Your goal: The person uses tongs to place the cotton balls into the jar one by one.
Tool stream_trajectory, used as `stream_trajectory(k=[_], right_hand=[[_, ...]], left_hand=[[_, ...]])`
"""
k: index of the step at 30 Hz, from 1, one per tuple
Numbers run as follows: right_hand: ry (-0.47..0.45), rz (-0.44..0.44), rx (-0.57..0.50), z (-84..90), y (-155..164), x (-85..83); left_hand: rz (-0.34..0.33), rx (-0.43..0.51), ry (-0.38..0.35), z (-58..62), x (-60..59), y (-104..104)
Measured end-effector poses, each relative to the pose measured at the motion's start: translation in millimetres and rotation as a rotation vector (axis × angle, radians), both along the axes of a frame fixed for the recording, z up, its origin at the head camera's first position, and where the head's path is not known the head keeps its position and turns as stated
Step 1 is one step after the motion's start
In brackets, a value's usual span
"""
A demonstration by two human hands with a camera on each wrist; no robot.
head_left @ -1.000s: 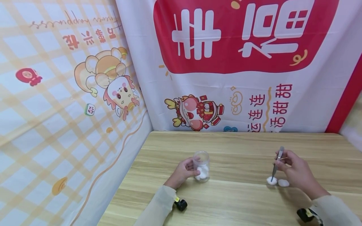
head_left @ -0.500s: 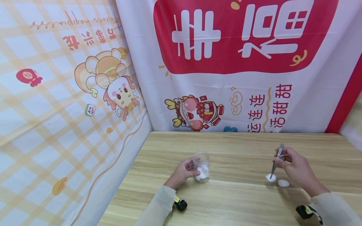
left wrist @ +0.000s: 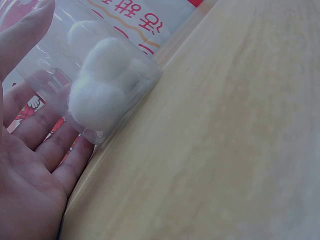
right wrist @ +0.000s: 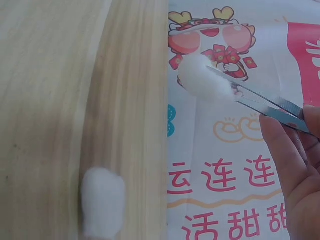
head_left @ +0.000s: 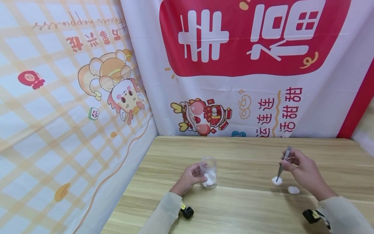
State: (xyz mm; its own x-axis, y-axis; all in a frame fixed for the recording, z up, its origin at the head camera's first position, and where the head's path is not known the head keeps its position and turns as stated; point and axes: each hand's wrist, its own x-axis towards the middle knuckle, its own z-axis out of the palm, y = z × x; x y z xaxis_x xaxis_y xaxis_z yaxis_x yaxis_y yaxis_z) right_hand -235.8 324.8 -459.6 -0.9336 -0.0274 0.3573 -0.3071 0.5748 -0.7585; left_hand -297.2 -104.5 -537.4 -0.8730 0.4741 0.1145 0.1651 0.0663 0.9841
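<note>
My left hand (head_left: 189,178) holds a clear plastic jar (head_left: 208,169) upright on the table, thumb on one side and fingers round the other. Several white cotton balls (left wrist: 102,82) lie in its lower part. Over to the right, my right hand (head_left: 304,172) pinches metal tweezers (head_left: 283,164) between thumb and fingers. The tweezer tips grip one cotton ball (right wrist: 204,80), raised off the table in the right wrist view. A second cotton ball (head_left: 293,190) lies on the wood below and to the right of the lifted one.
The wooden table (head_left: 239,211) reaches back to a white and red printed cloth (head_left: 248,78). A checked cloth wall (head_left: 58,113) stands along the left side. Each wrist wears a small black camera (head_left: 187,212).
The right hand has lifted the gripped cotton ball from beside the other one and moved it up and a little left. The left hand and jar have stayed still.
</note>
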Motion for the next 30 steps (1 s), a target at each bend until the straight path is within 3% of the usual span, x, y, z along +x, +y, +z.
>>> stream_trajectory(k=[30], right_hand=[[-0.01,-0.004,-0.012,20.7,-23.4,-4.3]], left_hand=[[-0.01,0.013,0.0,-0.8,0.4,-1.5]])
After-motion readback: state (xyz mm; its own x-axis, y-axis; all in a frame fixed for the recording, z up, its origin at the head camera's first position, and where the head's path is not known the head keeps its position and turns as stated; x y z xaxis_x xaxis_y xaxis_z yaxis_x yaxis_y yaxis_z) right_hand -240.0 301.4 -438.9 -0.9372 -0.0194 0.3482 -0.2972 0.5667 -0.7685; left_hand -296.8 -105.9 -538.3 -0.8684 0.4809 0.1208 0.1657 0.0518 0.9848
